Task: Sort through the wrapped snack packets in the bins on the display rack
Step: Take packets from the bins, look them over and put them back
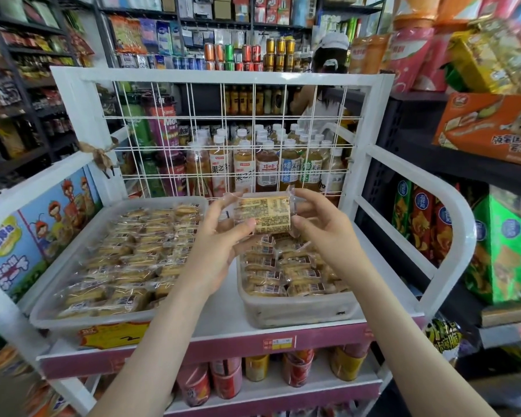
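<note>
Our left hand point(220, 239) and right hand point(322, 230) pinch a snack packet point(265, 215) by its ends. Its long axis runs sideways, label facing us.

Left hand point(223, 233) and right hand point(319, 227) pinch one wrapped snack packet point(265, 215) above the right bin point(295, 308).
</note>
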